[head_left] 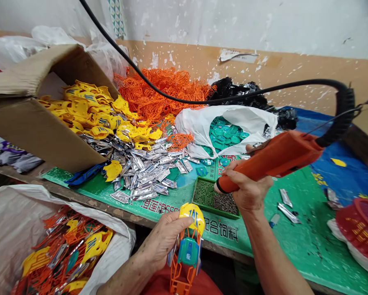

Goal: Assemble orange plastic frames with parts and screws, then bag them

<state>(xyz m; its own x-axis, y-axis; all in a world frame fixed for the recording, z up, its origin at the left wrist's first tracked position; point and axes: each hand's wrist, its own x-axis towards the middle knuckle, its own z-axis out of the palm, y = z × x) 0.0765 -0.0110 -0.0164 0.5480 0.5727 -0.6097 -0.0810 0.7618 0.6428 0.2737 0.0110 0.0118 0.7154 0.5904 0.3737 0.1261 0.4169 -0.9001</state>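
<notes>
My left hand (163, 237) pinches a partly built plastic toy vehicle (188, 252) at its yellow front piece, close to the table's front edge. The toy has an orange lattice frame and a teal block in its middle. In my right hand (248, 186) is an orange electric screwdriver (272, 162), its black cable rising from the back end. The tool's tip points down over a green tray (205, 198). Inside the tray, small dark screws (225, 203) fill the right part, and a perforated surface shows on the left. The bit itself is hard to make out.
Yellow parts (91, 106) spill from a cardboard box (30, 119) beside silver plates (147, 172). Orange frames (171, 90) are heaped behind, near a white bag (196, 127) of teal pieces. A white sack (116, 221) of assembled toys stands lower left; a red basket (360, 233) sits right.
</notes>
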